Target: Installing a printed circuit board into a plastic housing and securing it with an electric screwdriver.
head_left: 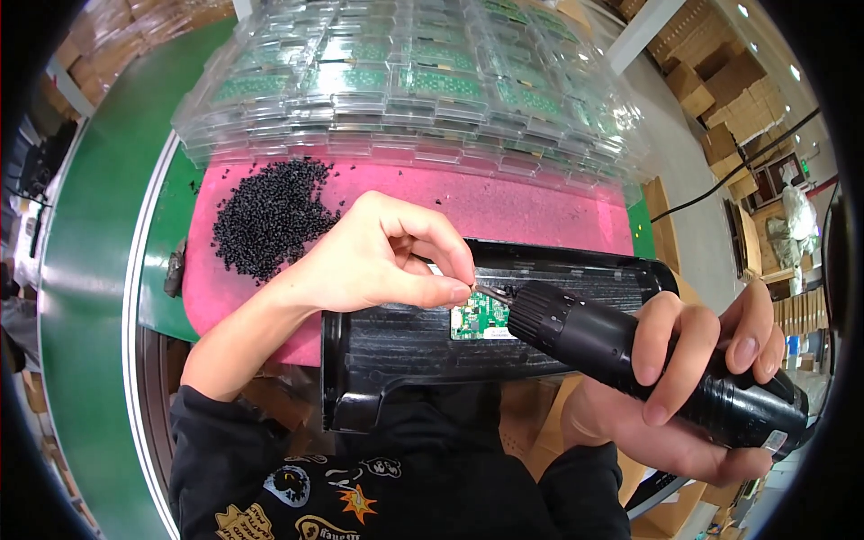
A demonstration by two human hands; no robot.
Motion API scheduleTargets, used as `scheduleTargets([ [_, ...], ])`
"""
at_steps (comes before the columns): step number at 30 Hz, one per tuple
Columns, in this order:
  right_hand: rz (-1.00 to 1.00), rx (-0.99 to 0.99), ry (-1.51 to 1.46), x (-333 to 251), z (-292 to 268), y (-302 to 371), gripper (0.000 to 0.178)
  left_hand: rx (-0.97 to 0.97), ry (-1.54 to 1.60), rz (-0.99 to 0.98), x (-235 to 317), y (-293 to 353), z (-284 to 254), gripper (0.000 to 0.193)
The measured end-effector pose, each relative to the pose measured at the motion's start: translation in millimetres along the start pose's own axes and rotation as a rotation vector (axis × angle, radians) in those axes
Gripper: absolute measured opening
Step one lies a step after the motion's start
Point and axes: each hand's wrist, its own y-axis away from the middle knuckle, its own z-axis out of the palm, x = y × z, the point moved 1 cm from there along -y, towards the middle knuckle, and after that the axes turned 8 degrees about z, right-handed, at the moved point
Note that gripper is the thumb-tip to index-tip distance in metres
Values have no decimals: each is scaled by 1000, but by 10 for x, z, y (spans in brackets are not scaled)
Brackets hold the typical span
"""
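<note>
My right hand [688, 369] wraps around a black electric screwdriver [594, 337], which slants up to the left. Its metal bit [493, 293] reaches the fingertips of my left hand [396, 256]. Thumb and forefinger of that hand are pinched together at the bit's tip; whatever is between them is too small to make out. Just below the bit, a green circuit board [481, 319] lies inside a long black plastic housing [405, 346]. The screwdriver's head and my fingers cover part of the board.
A heap of small black screws [270, 216] sits on the pink mat [576, 220], left of the housing. Behind it, clear plastic trays [396, 81] holding green boards are stacked high. A green work surface [90, 270] runs along the left. Cardboard boxes [738, 90] stand at right.
</note>
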Motion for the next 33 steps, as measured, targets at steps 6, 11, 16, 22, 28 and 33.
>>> scheduleTargets([
  [6, 0, -20, -6, 32, -3, 23, 51, -18, -85, 30, -47, 20, -17, 15],
  [11, 16, 13, 3, 24, 14, 18, 52, -47, -221, 142, -39, 11, 12, 15],
  [16, 25, 61, 11, 29, 12, 28, 52, -91, -360, 293, -17, -13, 48, 15],
  [22, 25, 76, 31, 56, -36, 48, 53, -78, -379, 275, -33, 1, 19, 15],
  [28, 9, 48, 4, 13, -59, 54, 52, -96, -323, 184, -10, -11, 52, 13],
  [33, 26, 92, -6, 23, -8, 69, 50, -114, -302, 184, -56, -8, 30, 13],
])
